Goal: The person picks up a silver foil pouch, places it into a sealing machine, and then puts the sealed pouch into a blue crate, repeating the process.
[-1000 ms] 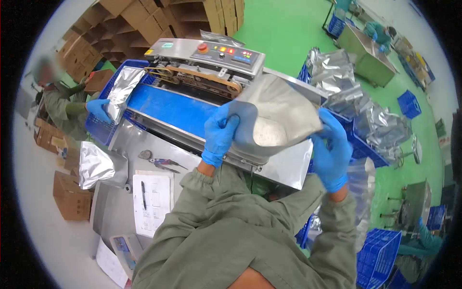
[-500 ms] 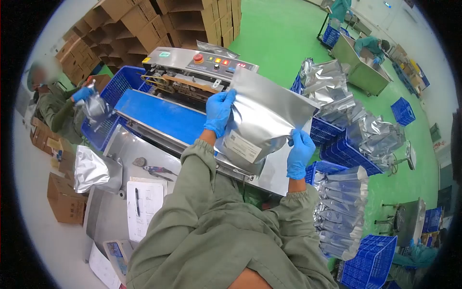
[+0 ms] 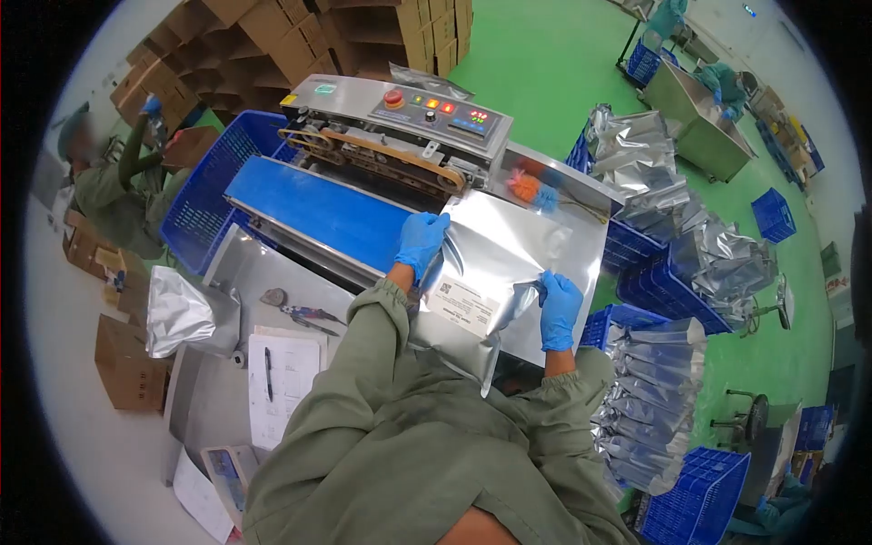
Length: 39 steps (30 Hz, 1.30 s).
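Observation:
A silver foil bag (image 3: 495, 263) with a white printed label hangs between my two blue-gloved hands, its lower end near my body. My left hand (image 3: 421, 245) pinches the bag's left edge, and my right hand (image 3: 560, 309) grips its right edge. The bag's top edge lies beside the right end of the band sealer (image 3: 391, 127), below its control panel. Left of the bag runs the sealer's blue conveyor belt (image 3: 309, 213). A steel shelf (image 3: 572, 241) sits behind and right of the bag, with an orange and blue brush (image 3: 534, 189) on it.
Blue crates of foil bags (image 3: 649, 391) stand at my right. On the steel table at left are a foil bag (image 3: 191, 313), papers with a pen (image 3: 283, 386) and pliers (image 3: 313, 316). A co-worker (image 3: 118, 195) stands beyond a blue crate (image 3: 218, 191). Cardboard boxes (image 3: 391, 36) are stacked behind.
Both hands have brought the bag lower and tilted it, so its top edge now lies by the sealer's right end. The brush has come into view. The co-worker at left has raised a hand.

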Tool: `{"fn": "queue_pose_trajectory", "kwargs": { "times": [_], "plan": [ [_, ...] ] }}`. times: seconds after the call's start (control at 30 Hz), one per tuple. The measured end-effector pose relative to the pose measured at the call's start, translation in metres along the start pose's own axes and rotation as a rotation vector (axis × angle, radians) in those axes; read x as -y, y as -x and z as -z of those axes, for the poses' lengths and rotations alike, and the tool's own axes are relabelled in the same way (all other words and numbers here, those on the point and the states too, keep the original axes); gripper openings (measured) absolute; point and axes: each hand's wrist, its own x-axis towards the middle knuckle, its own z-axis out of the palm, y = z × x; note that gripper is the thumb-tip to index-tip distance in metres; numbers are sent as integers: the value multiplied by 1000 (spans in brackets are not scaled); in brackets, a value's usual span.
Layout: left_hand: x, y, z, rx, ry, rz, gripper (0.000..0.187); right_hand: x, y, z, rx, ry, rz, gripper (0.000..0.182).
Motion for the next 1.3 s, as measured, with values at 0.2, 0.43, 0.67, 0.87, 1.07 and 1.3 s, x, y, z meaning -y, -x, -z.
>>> {"fn": "queue_pose_trajectory", "kwargs": {
  "times": [0.2,0.43,0.67,0.87,1.07,1.3],
  "plan": [
    [19,-25,19,-64,56,6,31,-25,-30,-21,178,255,137,26],
    [42,-41,81,109,285,175,21,-47,-43,-83,315,574,517,28],
    [9,-6,130,-175,-224,-133,39,-62,-36,-141,235,627,441,29],
    [-69,91,111,-222,-451,-286,39,-9,55,49,40,318,119,20],
    [-70,112,78,-368,-311,-317,35,-37,207,290,-777,1035,-706,50],
    [-97,105,12,-130,-97,-380,29,-125,284,316,-772,931,-949,41]
  ]
}}
